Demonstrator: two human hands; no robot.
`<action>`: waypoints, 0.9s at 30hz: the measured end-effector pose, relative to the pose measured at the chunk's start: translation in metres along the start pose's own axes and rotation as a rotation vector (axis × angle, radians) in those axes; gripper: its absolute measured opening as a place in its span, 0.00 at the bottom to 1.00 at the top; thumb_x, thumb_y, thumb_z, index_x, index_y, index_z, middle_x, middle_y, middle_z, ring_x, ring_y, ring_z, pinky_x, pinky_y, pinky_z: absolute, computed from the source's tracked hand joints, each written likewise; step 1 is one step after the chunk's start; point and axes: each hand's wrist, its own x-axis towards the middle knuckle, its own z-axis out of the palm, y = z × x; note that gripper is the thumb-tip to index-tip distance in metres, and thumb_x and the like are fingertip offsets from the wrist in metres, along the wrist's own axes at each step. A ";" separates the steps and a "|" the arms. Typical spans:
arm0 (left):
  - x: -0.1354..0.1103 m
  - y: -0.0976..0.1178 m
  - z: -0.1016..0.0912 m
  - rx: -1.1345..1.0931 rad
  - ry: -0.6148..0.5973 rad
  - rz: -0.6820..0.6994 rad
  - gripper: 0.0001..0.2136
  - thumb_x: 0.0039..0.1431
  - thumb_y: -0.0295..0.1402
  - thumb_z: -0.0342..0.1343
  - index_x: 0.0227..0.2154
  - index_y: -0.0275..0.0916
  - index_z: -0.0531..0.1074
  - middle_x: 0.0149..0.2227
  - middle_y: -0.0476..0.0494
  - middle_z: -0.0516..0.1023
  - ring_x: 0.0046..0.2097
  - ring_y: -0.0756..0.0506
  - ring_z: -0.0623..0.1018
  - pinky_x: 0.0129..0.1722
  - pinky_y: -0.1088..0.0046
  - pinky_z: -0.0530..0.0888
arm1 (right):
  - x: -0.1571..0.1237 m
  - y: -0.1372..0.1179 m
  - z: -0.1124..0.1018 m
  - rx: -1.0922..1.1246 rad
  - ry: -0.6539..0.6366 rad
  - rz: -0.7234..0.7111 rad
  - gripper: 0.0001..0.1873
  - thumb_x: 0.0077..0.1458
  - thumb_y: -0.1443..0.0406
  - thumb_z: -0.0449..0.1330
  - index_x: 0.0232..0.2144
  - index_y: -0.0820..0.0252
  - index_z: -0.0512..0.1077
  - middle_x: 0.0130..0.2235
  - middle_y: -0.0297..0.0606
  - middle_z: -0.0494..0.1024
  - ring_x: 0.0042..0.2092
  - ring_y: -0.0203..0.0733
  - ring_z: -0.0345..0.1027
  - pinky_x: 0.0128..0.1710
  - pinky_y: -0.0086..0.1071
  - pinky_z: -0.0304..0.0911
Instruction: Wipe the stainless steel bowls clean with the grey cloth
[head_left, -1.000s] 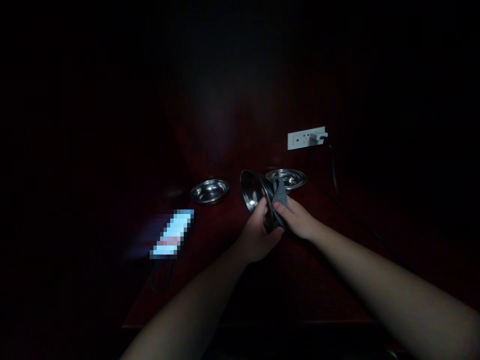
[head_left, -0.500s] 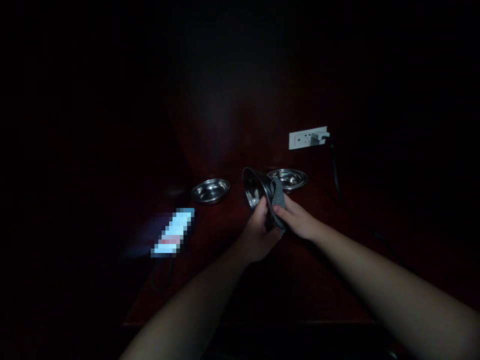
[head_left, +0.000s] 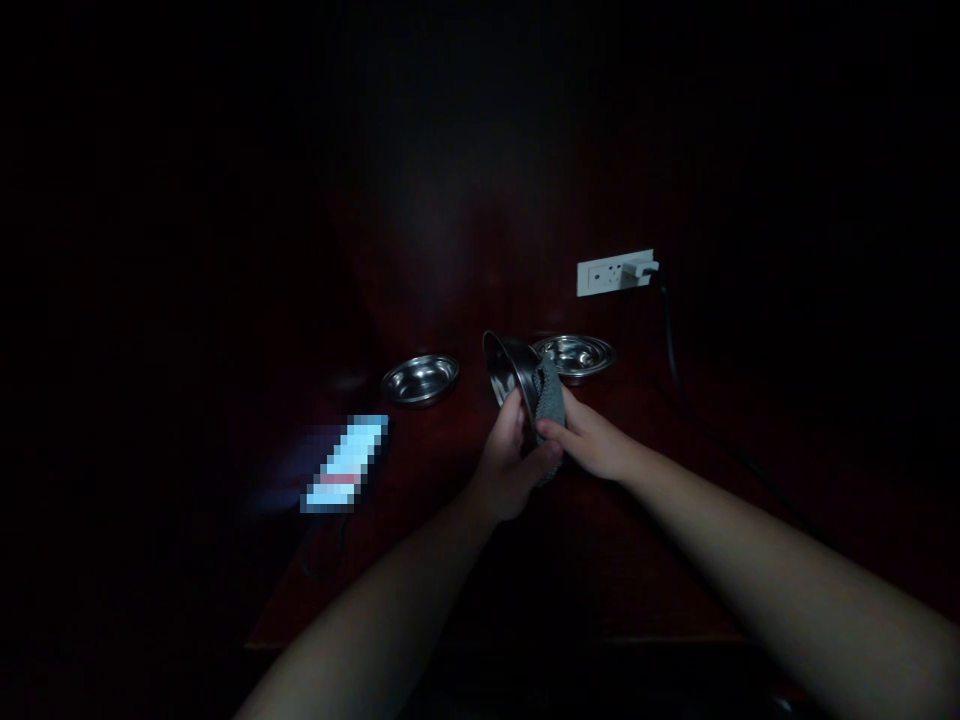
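Note:
Tilted on its side above the table, a shiny metal bowl (head_left: 504,366) has its mouth facing left. My left hand (head_left: 510,465) is closed on the bowl's lower edge, with the thumb reaching toward the cloth. A grey textured cloth (head_left: 551,400) lies against the bowl's outer side. My right hand (head_left: 596,435) is closed on this cloth, its thumb over the near face and the other fingers mostly hidden behind. Just past the hands sits a stack of metal dishes (head_left: 592,357), partly covered by the bowl and cloth. Another shallow metal dish (head_left: 421,380) rests to the left.
A phone (head_left: 346,465) with a lit, pixelated screen lies at the left of the dark red table (head_left: 600,590). On the back wall is a white socket plate (head_left: 600,278) with a plug in it; its dark cable (head_left: 670,345) runs down to the right. Surroundings are very dark.
My right hand and the cloth have shifted slightly left and down along the bowl's outside. The bowl has turned a little, and my left thumb now lies over the cloth's lower part.

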 end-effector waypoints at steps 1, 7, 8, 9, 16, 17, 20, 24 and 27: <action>0.000 -0.001 0.001 0.015 0.025 0.000 0.32 0.52 0.40 0.59 0.58 0.41 0.55 0.56 0.37 0.66 0.57 0.38 0.67 0.56 0.60 0.65 | 0.000 0.000 0.000 -0.015 -0.003 -0.005 0.34 0.58 0.52 0.53 0.61 0.61 0.51 0.59 0.50 0.62 0.59 0.51 0.57 0.58 0.49 0.53; 0.004 -0.004 0.002 0.120 0.180 0.002 0.25 0.54 0.35 0.58 0.54 0.41 0.58 0.51 0.39 0.71 0.52 0.41 0.72 0.51 0.61 0.68 | 0.000 -0.009 0.001 -0.059 -0.055 -0.019 0.38 0.55 0.54 0.58 0.62 0.60 0.49 0.58 0.51 0.63 0.56 0.55 0.61 0.54 0.49 0.58; 0.005 -0.005 0.002 0.133 0.205 0.005 0.24 0.54 0.34 0.57 0.53 0.41 0.59 0.50 0.39 0.71 0.51 0.41 0.72 0.51 0.62 0.69 | 0.000 -0.011 0.001 -0.063 -0.059 -0.013 0.38 0.54 0.55 0.58 0.62 0.59 0.49 0.58 0.51 0.63 0.57 0.54 0.60 0.55 0.49 0.58; 0.006 -0.005 0.003 0.142 0.227 0.007 0.23 0.54 0.33 0.56 0.53 0.41 0.60 0.49 0.40 0.72 0.50 0.42 0.72 0.50 0.62 0.69 | 0.000 -0.012 0.002 -0.068 -0.060 -0.008 0.38 0.54 0.56 0.58 0.62 0.60 0.49 0.59 0.51 0.62 0.57 0.54 0.60 0.55 0.49 0.58; 0.005 -0.006 0.000 0.185 0.240 0.009 0.17 0.57 0.33 0.53 0.50 0.40 0.62 0.43 0.43 0.73 0.44 0.45 0.74 0.46 0.64 0.71 | 0.000 -0.013 0.002 -0.080 -0.038 -0.012 0.40 0.52 0.57 0.60 0.62 0.60 0.48 0.62 0.52 0.57 0.59 0.56 0.57 0.57 0.51 0.55; 0.005 -0.006 0.000 0.191 0.242 0.010 0.18 0.57 0.33 0.53 0.50 0.40 0.62 0.43 0.43 0.73 0.44 0.45 0.74 0.46 0.64 0.71 | 0.000 -0.012 0.002 -0.079 -0.042 -0.018 0.40 0.53 0.57 0.59 0.63 0.60 0.47 0.62 0.52 0.57 0.60 0.56 0.56 0.57 0.51 0.54; 0.006 -0.006 -0.001 0.171 0.241 0.023 0.19 0.56 0.33 0.54 0.51 0.41 0.62 0.44 0.43 0.73 0.45 0.44 0.73 0.47 0.64 0.70 | 0.000 -0.012 0.000 -0.056 -0.067 -0.027 0.38 0.57 0.57 0.55 0.64 0.61 0.45 0.63 0.50 0.57 0.61 0.54 0.54 0.59 0.50 0.53; 0.008 -0.007 -0.001 0.135 0.243 0.032 0.19 0.54 0.33 0.56 0.50 0.41 0.63 0.45 0.42 0.73 0.47 0.43 0.73 0.48 0.63 0.70 | -0.003 -0.006 -0.003 0.016 -0.061 0.001 0.35 0.60 0.56 0.50 0.64 0.60 0.46 0.64 0.46 0.55 0.65 0.52 0.46 0.62 0.49 0.48; 0.009 -0.008 -0.001 0.138 0.257 0.044 0.19 0.54 0.33 0.57 0.49 0.40 0.64 0.45 0.43 0.73 0.47 0.44 0.74 0.48 0.63 0.70 | -0.005 0.001 -0.003 0.081 -0.033 0.015 0.32 0.61 0.56 0.47 0.65 0.57 0.47 0.65 0.40 0.53 0.66 0.50 0.43 0.64 0.50 0.43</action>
